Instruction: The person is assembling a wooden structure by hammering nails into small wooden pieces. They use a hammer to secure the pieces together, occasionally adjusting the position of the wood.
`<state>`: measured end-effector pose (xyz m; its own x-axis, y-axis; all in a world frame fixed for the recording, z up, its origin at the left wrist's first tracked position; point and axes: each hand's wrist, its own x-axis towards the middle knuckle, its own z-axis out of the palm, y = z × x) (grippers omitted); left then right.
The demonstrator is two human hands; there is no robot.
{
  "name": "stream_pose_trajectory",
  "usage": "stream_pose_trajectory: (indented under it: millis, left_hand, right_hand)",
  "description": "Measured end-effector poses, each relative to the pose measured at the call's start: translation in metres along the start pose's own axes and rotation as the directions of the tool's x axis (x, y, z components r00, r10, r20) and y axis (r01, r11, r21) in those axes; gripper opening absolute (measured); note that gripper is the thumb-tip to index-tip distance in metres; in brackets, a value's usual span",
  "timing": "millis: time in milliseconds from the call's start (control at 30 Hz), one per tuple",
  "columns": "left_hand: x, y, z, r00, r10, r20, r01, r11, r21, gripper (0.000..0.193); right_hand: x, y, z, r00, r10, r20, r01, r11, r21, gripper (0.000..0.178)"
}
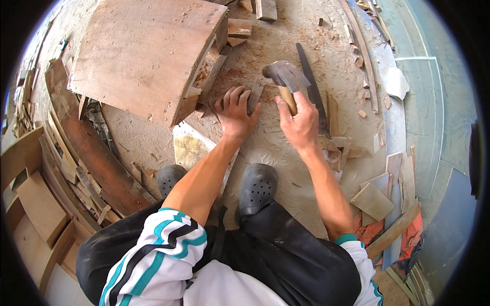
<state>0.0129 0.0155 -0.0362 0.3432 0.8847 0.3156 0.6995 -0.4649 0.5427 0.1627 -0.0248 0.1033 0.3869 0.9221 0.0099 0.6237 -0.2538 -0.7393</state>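
My right hand (301, 122) is wrapped around the wooden handle of a hammer (286, 74), its dark metal head raised above the ground. To its left, my left hand (237, 113) reaches low with its fingers bent. A short strip of wood (255, 97) sits between its thumb and forefinger, partly covered by them. Just right of the hammer lies a hand saw (312, 76) with a dark toothed blade, its lower end partly behind my right hand.
A large wooden box-like piece with a plywood top (148, 56) stands at the upper left. Curved boards (94, 137) pile up on the left. Wood offcuts (372, 201) and blue-grey sheets (454, 219) lie to the right. Sawdust and scraps litter the ground.
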Motion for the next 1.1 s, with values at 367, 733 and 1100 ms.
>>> stream_pose_trajectory:
  millis: [367, 733, 1100]
  left_hand:
    - [0.000, -0.002, 0.002, 1.000, -0.002, 0.012, 0.002, 1.000, 0.005, 0.048]
    - [0.000, 0.000, 0.000, 1.000, -0.010, 0.026, 0.010, 1.000, 0.006, 0.051]
    - [0.000, 0.000, 0.001, 1.000, -0.007, 0.028, 0.006, 1.000, 0.009, 0.050]
  right_hand:
    - [-0.007, 0.007, 0.015, 0.996, 0.030, 0.079, -0.023, 0.996, -0.081, 0.037]
    - [0.006, -0.012, -0.009, 0.997, -0.065, -0.048, 0.064, 0.998, -0.019, 0.031]
    - [0.009, 0.002, -0.004, 0.999, 0.018, 0.047, -0.019, 0.999, 0.040, 0.028]
